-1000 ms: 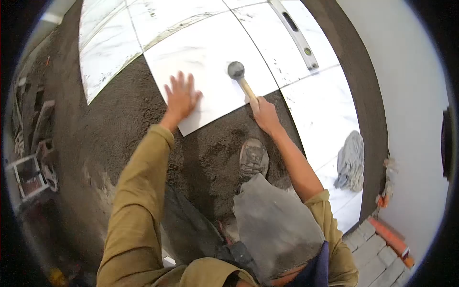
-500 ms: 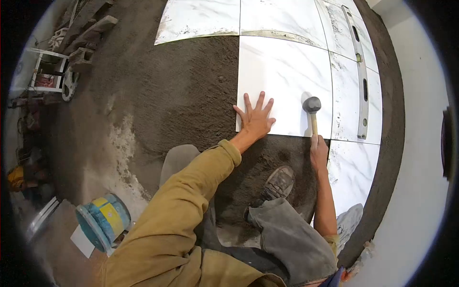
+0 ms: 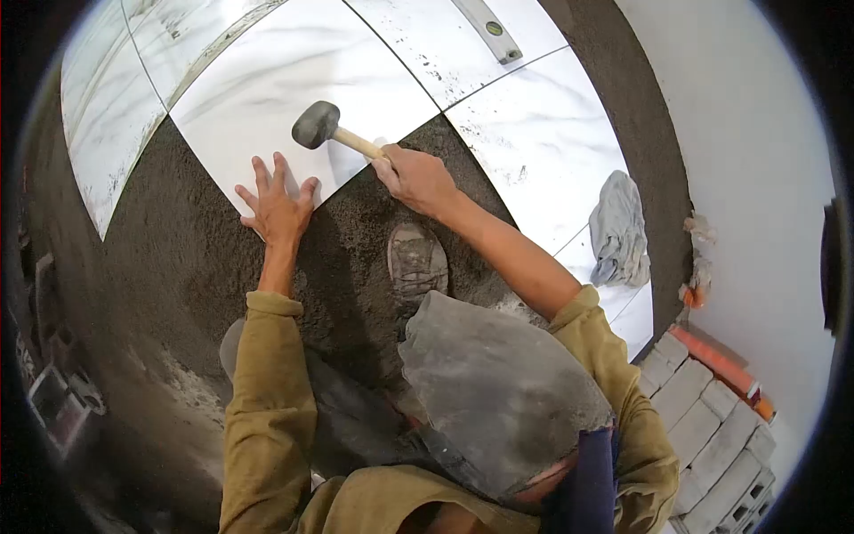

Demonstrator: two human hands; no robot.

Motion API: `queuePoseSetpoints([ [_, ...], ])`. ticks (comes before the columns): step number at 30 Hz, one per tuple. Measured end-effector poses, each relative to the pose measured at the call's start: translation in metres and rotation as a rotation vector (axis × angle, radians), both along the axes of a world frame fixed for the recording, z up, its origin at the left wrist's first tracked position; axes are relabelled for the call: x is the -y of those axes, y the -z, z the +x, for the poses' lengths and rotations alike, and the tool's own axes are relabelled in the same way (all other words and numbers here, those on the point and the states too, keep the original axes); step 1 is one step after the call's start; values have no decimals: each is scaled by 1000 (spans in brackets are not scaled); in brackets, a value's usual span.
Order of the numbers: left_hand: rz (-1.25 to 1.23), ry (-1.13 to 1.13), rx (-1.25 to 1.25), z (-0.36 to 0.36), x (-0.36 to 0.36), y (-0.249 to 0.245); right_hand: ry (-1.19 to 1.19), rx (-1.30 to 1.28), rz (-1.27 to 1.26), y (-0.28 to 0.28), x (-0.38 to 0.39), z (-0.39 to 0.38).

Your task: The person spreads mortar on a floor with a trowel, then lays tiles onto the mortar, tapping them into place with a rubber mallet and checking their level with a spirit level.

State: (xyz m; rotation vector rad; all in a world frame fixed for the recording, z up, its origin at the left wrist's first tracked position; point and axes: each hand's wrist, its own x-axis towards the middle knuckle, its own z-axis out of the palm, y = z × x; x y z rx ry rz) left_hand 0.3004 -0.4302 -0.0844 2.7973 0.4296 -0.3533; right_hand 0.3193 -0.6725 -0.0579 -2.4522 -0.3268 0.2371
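My right hand point(image 3: 416, 181) is wrapped round the wooden handle of a rubber mallet point(image 3: 317, 125). The mallet's dark head is over a white marble-patterned floor tile point(image 3: 258, 84), near its middle. On the near corner of that same tile lies my left hand point(image 3: 277, 210), palm down with the fingers spread. Dark, damp-looking mortar bed point(image 3: 191, 214) borders the tile's two near edges. My shoe point(image 3: 416, 267) rests on this bed, between my two forearms.
Other laid tiles point(image 3: 525, 133) adjoin on the far sides, with a spirit level point(image 3: 491, 31) on one. A crumpled grey cloth point(image 3: 620, 230) lies on the right-hand tiles. Stacked blocks point(image 3: 712, 427) stand at lower right beside the white wall point(image 3: 738, 205).
My view has swung to the right, bringing the stacked blocks into sight and taking the bucket out. The mallet head has shifted leftward over the tile, closer to my left hand, which stays flat.
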Motion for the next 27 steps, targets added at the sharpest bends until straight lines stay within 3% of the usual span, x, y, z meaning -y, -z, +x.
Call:
queuePoseSetpoints([
  [10,31,81,51,1,-7,7,69,-129,27,13,-7,16],
  [13,-15,71,-167,29,-17,-27,167,-181,113,18,-13,19],
  [15,22,67,-92,55,-40,-7,179,-224,161,19,-16,20],
  [17,61,74,182,91,-64,12,206,-275,187,15,-21,27],
  [19,78,69,106,112,-74,10,238,-293,194,10,-29,36],
  [22,225,113,100,123,-80,23,191,-224,187,7,-42,59],
  [27,198,132,105,123,-84,25,108,-52,81,7,-63,102],
])
